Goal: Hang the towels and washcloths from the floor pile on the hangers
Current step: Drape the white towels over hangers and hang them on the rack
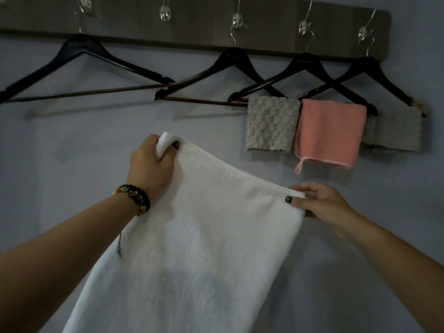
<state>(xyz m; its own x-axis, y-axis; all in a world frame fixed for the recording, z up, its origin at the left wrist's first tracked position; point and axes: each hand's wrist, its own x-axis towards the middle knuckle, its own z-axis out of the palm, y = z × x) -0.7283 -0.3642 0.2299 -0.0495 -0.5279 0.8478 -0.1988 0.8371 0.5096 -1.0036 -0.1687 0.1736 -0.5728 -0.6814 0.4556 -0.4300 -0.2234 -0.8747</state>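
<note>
- Hanger number one (79, 68) sits far left, dark and bare, hooked to the wooden rail (192, 27); its left shoulder runs off the frame edge, so that tip is cut from view.
- Left hand (150, 167) comes next, raised high, fingers curled around the top left corner of the white towel (192, 248), thumb pressed on the front of the hem. A beaded bracelet (134, 199) circles that wrist, with a thin cord dangling below it.
- The towel hangs in the air between both hands, in front of the wall and below the hangers, touching none of them. Its lower end drops out of the bottom of the frame, so its full length is hidden.
- Second hanger (230, 66) hangs mid-rail, its bar bare on the left; on the right a pale nubby washcloth (271, 123) is draped, though which of the overlapping bars carries it is hard to tell.
- Right hand (319, 203) pinches the towel's top right corner, thumb in front, fingers tucked behind the cloth and mostly hidden.
- Pink washcloth (329, 135) hangs folded beside the pale one, a small loop at its lower left corner.
- Grey washcloth (396, 131) sits far right, partly behind the pink one, dim and hard to make out.
</note>
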